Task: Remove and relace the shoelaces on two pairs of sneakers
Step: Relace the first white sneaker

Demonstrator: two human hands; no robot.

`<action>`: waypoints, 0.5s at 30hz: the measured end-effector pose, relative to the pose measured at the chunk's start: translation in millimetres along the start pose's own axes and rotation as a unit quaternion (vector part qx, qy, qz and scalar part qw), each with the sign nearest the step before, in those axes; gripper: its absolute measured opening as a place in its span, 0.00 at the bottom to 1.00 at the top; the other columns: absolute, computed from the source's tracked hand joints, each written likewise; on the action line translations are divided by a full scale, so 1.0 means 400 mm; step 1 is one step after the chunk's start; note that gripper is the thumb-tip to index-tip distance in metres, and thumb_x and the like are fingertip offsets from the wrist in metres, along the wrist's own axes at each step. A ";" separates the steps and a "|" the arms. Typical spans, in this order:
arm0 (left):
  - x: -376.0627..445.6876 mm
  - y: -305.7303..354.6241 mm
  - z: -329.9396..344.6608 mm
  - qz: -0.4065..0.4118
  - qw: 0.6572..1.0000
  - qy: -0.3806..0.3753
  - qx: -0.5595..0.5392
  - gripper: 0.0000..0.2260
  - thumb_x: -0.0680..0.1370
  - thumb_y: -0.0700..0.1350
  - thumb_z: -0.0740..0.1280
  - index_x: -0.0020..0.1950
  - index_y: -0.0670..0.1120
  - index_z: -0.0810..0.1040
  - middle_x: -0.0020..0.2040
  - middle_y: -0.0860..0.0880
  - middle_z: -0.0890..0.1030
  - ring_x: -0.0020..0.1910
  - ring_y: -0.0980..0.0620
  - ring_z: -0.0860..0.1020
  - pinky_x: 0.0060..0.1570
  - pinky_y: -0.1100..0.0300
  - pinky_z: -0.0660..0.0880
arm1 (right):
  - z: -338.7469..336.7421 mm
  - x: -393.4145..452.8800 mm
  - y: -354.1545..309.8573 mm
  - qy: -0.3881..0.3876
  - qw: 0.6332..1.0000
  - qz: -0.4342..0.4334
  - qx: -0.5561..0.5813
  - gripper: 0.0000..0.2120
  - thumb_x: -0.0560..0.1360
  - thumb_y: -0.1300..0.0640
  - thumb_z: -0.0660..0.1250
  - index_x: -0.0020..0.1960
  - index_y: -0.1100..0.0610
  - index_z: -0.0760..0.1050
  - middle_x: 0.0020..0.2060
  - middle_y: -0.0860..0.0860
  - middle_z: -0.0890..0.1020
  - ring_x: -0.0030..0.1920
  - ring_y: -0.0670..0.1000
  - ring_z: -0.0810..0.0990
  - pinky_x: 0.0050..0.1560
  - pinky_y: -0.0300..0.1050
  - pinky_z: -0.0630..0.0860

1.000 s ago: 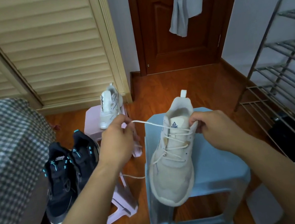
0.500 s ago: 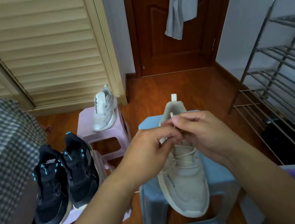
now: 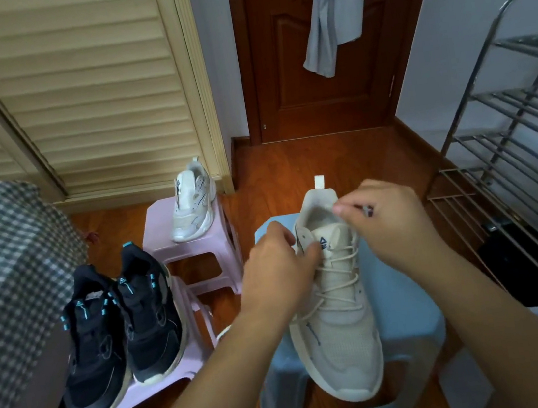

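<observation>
Change since a second ago: the lace was stretched out to the left from the top eyelets, left hand pulling it taut, right hand bracing the collar. Half a second ago both hands met over the tongue. Now they've split again, staying close at the top of the shoe.

Left hand [image 3: 278, 264]: fingers curled against the left side of the tongue, thumb tip near the logo. It looks pinched on the tongue edge or a lace end, but I can't tell which; the fingers hide it. Right hand [image 3: 389, 221]: raised over the collar, fingertips pinched together on something small. Probably the other lace end, not clearly visible, so I can't confirm.

The beige sneaker [image 3: 337, 315] sits toe toward the camera on the blue stool [image 3: 411, 318]. The lace [image 3: 338, 277] now crisscrosses all the way up to the tongue, no long slack hanging off to the side.

My read: lacing on this shoe is about finished, and what's left is seating the ends at the top eyelets or tying off.

The other beige sneaker [image 3: 192, 211] stands on the far pink stool [image 3: 167, 249], well apart. Its lace state is too small to judge. The black pair [image 3: 119, 332] sits side by side on the near pink stool [image 3: 156, 396], next to the checked bedcover [image 3: 4, 275]. Whether those are already done I can't tell.

Risk: top crossings going slack if an end slips out of the pinch.
</observation>
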State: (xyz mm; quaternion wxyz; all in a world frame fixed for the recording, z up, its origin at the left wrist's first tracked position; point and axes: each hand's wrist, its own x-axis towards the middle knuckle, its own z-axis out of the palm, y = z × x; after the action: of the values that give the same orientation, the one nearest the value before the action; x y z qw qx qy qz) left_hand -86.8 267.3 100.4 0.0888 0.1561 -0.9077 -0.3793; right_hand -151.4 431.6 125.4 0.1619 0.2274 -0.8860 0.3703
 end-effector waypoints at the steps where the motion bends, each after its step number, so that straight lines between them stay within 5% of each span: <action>1: 0.003 0.001 0.010 -0.016 0.999 -0.006 -0.040 0.11 0.76 0.56 0.71 0.47 0.51 0.73 0.43 0.54 0.80 0.44 0.52 0.79 0.43 0.55 0.75 | 0.017 -0.004 -0.002 -0.013 0.999 -0.032 -0.036 0.07 0.77 0.55 0.71 0.41 0.53 0.85 0.36 0.47 0.80 0.38 0.48 0.77 0.39 0.49 0.75; 7: 0.012 -0.019 0.017 -0.082 0.972 0.039 -0.215 0.02 0.74 0.44 0.73 0.43 0.47 0.82 0.35 0.52 0.82 0.28 0.63 0.76 0.30 0.69 0.70 | 0.096 -0.021 -0.001 -0.007 0.980 -0.104 -0.171 0.08 0.75 0.55 0.72 0.38 0.52 0.83 0.37 0.47 0.76 0.42 0.49 0.69 0.39 0.47 0.70; 15: 0.005 -0.019 0.008 -0.050 0.974 0.014 -0.221 0.02 0.76 0.43 0.73 0.44 0.48 0.82 0.38 0.52 0.83 0.33 0.61 0.78 0.29 0.74 0.69 | 0.129 -0.019 0.000 0.024 0.979 -0.100 -0.177 0.05 0.72 0.57 0.73 0.39 0.49 0.85 0.36 0.47 0.75 0.41 0.49 0.64 0.39 0.47 0.66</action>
State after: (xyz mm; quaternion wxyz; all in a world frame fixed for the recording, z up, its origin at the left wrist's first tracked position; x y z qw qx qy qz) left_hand -88.0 263.8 92.8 0.1149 0.1831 -0.7914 -0.5718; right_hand -151.1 396.1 87.3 0.2571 0.2732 -0.9062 0.1950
